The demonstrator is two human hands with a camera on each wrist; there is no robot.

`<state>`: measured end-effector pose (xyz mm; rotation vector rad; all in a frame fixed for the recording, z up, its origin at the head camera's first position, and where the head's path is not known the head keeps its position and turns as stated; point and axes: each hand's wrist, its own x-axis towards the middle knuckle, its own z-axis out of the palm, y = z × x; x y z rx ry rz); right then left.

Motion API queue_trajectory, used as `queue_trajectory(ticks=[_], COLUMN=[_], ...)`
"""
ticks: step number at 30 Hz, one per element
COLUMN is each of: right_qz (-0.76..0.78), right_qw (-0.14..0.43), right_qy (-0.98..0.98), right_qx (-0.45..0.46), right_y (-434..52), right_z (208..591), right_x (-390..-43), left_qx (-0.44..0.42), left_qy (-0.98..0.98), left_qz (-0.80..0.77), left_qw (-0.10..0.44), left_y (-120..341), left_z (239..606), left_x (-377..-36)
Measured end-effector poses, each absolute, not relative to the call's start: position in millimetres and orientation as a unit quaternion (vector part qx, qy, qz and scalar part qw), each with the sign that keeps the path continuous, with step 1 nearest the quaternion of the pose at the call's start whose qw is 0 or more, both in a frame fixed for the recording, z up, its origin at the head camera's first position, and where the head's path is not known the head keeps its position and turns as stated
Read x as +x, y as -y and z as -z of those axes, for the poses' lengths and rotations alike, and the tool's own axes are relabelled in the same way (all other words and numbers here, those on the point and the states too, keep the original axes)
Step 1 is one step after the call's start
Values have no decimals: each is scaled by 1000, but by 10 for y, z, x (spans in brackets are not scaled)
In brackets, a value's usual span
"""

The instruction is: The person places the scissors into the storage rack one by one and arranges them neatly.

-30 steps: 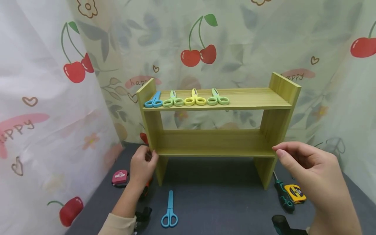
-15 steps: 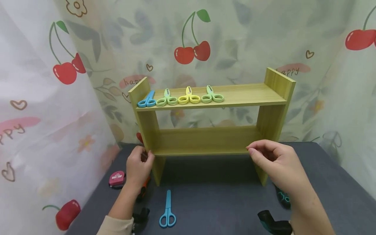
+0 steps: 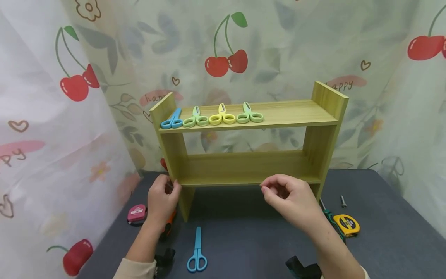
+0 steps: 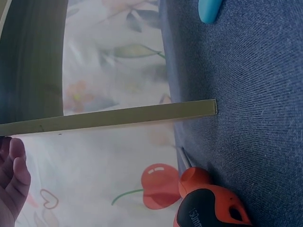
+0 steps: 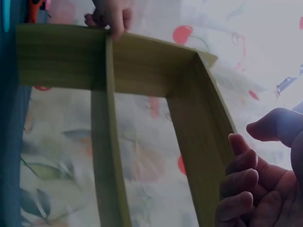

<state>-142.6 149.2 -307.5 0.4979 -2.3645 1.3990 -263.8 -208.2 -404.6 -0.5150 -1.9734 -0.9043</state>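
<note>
A wooden two-tier shelf (image 3: 244, 166) stands on the dark table. My left hand (image 3: 162, 201) grips the front edge of its left side panel (image 4: 137, 113), thumb at the front, the other fingers on the outer side. My right hand (image 3: 292, 199) hovers before the lower board, fingers loosely curled and holding nothing; the right wrist view shows its thumb and fingertips (image 5: 239, 179) apart. Along the top board lie blue scissors (image 3: 176, 113), green scissors (image 3: 196, 112), yellow scissors (image 3: 222, 111) and another green pair (image 3: 247, 109). More blue scissors (image 3: 198, 242) lie on the table in front.
Left of the shelf lie a pink tape measure (image 3: 137, 213) and an orange-and-black tool (image 4: 213, 203) with a metal shaft. At right are a yellow tape measure (image 3: 346, 225), a partly hidden screwdriver (image 3: 328, 215) and a small metal bolt (image 3: 343, 201). Patterned cloth (image 3: 271, 42) hangs behind.
My right hand has moved left from beside the right side panel to the middle of the lower board, uncovering the bolt. The left hand stays at the panel. The head view has shifted slightly.
</note>
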Motion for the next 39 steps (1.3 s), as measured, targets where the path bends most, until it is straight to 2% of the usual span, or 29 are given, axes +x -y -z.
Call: queue_trajectory(ticks=[10,39], right_qz=[-480,-455], right_qw=[147,-15], right_qy=[839,851], right_qx=[209,261], right_y=[-1215,-470], right_z=[3240,3883], right_x=[-1517,-1582], left_qx=[-216,-222], left_qy=[788,781], left_qz=[362,374], left_qw=[448,448], left_y=[2083,2071], left_z=[4015,4033], left_x=[-2667,-2638])
